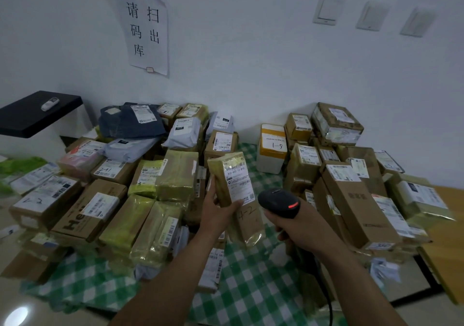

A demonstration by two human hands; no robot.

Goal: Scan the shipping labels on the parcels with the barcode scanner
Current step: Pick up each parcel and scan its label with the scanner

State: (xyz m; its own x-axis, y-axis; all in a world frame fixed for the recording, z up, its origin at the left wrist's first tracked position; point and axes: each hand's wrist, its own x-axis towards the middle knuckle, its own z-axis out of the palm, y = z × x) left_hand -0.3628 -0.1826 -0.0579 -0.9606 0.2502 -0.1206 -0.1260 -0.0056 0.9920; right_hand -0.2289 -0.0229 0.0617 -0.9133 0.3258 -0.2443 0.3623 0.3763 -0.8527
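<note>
My left hand [218, 209] grips a long brown parcel [227, 172] wrapped in yellowish tape and holds it upright above the green checked cloth [251, 288]. Its white shipping label [239, 180] faces me. My right hand [301, 227] grips a black barcode scanner [278, 202] just to the right of the parcel. A red light glows on the scanner's head, which sits level with the parcel's lower half. The scanner's cable hangs down below my right wrist.
A pile of labelled parcels [105, 187] covers the left of the cloth, another pile [351, 182] the right. A white foam box [272, 147] stands behind the gap. A wooden surface [444, 238] lies at far right, a black shelf [32, 115] at far left.
</note>
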